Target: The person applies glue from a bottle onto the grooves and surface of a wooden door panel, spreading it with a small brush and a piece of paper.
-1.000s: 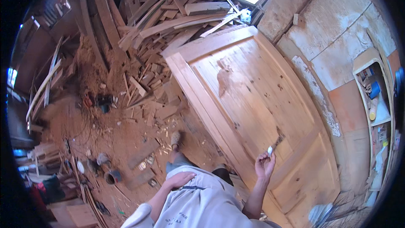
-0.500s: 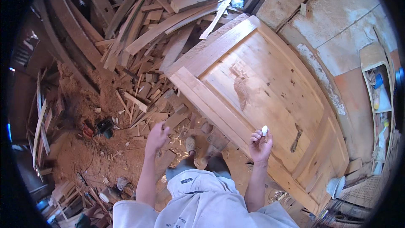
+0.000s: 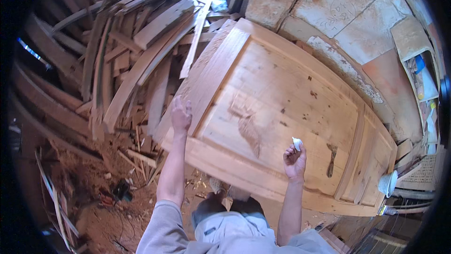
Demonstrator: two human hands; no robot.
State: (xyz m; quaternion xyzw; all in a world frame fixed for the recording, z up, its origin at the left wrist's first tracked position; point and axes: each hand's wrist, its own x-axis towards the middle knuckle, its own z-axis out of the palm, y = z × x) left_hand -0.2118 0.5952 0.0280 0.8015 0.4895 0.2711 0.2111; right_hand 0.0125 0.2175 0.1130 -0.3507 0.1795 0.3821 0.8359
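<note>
The room was a dusty wood shop, and a big wooden panel (image 3: 291,94) lay in front of the person. The left hand (image 3: 181,117) was over the panel's left end, near its close corner, with loose fingers and nothing to be seen in it. I could not tell if it touched the wood. The right hand (image 3: 294,164) was over the panel, right of the middle, its fingers curled to pinch a small white thing (image 3: 297,144). The fingers hid part of it, so what it was could not be made out. This looked like a step of checking the panel's face; the next move seemed to call for a firm pinch and a steady left hand. A scraper (image 3: 330,162) lay farther right, by the crossbar. A white bowl (image 3: 387,183) was at the right end, its inside hard to see. Far back, a messy wood pile (image 3: 155,23) ran into the dark rim, and a stained wall (image 3: 329,14) stood past the far long edge.
</note>
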